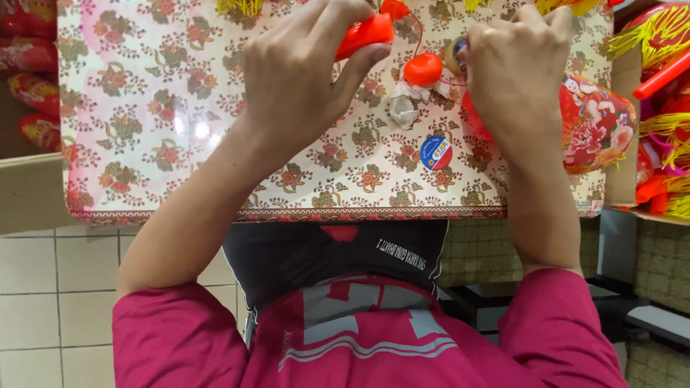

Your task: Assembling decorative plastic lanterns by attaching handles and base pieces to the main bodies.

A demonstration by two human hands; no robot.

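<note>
My left hand [305, 68] is closed around a red plastic piece [364, 34] above a table covered with a floral cloth [165, 115]. My right hand [517, 68] grips a red printed lantern-like decoration [596, 122] that rests on the table's right side. A thin red cord links a small red plastic cap [422, 69] lying between the hands to another red piece [394, 8] at the top edge. What the right fingers pinch at the lantern's end is hidden.
A crumpled scrap of white paper [404, 108] and a round blue, white and red sticker [436, 153] lie on the cloth. Red decorations with yellow tassels [665, 108] fill a box at right. More red packages [32, 86] sit at left. Tiled floor lies below.
</note>
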